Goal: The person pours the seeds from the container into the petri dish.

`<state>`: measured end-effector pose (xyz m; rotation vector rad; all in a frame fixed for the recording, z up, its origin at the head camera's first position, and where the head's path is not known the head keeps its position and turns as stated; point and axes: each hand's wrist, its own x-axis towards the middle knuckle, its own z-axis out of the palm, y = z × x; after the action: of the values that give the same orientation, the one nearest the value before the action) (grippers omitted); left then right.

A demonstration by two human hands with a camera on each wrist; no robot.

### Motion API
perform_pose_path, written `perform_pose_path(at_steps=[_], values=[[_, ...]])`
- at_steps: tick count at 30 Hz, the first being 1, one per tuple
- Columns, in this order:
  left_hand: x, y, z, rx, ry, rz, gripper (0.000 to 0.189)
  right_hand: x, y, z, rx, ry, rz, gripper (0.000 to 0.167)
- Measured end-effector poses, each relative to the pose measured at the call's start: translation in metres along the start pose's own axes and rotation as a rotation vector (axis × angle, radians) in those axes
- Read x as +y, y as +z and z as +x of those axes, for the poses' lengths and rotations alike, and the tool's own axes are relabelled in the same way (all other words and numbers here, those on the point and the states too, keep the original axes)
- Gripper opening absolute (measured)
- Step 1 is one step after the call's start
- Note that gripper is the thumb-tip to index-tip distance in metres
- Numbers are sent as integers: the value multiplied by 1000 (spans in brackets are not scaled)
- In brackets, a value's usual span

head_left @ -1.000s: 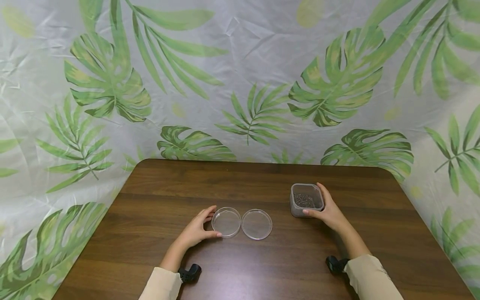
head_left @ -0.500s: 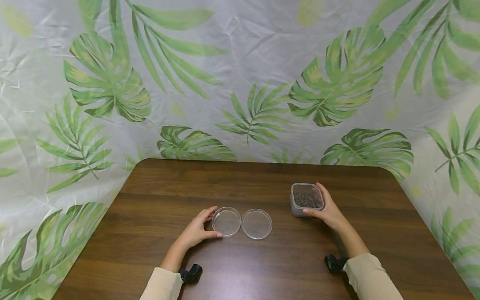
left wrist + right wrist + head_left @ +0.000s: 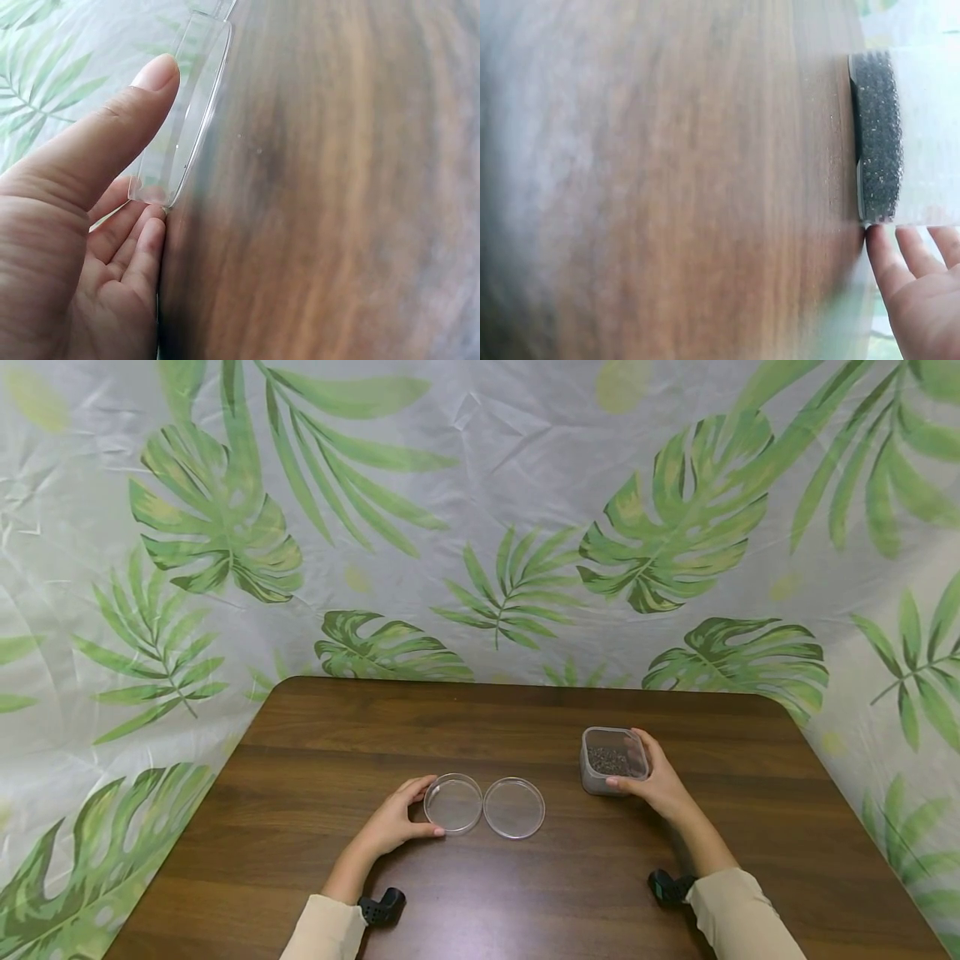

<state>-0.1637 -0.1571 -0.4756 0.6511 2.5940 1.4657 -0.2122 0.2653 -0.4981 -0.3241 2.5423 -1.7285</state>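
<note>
My left hand (image 3: 392, 820) holds a clear petri dish (image 3: 453, 804) from its left side, thumb at the near edge and fingers round the far edge. In the left wrist view the petri dish (image 3: 201, 105) stands low on the wood, with the thumb (image 3: 124, 112) beside its wall. Right beside it lies a second round clear dish part (image 3: 514, 808), flat on the table. Farther right, my right hand (image 3: 663, 785) grips a clear square plastic tub (image 3: 600, 785) by its right side. Dark grains (image 3: 879, 135) form a shallow layer along the tub's bottom.
Both dishes and the tub stand on a dark brown wooden table (image 3: 360, 718) with rounded far corners. Behind it hangs a pale curtain (image 3: 525, 485) printed with green leaves. Black wrist cameras (image 3: 384, 907) sit below the hands, near the beige sleeves (image 3: 326, 931).
</note>
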Motion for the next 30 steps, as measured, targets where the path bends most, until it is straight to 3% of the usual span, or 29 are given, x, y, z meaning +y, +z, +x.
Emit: perform_pose_path(at_steps=[10, 18, 20, 27, 30], values=[[-2, 0, 0, -3, 3, -1, 75, -34, 2, -10, 24, 20, 9, 93], [-2, 0, 0, -6, 3, -3, 75, -14, 2, -3, 46, 11, -36, 97], [-5, 2, 0, -1, 8, -1, 75, -15, 3, -3, 50, 9, -41, 98], [-42, 10, 6, 23, -3, 40, 80, -24, 7, 0, 52, -33, -3, 95], [-46, 10, 6, 23, 1, 42, 80, -28, 10, 0, 50, -50, 2, 95]])
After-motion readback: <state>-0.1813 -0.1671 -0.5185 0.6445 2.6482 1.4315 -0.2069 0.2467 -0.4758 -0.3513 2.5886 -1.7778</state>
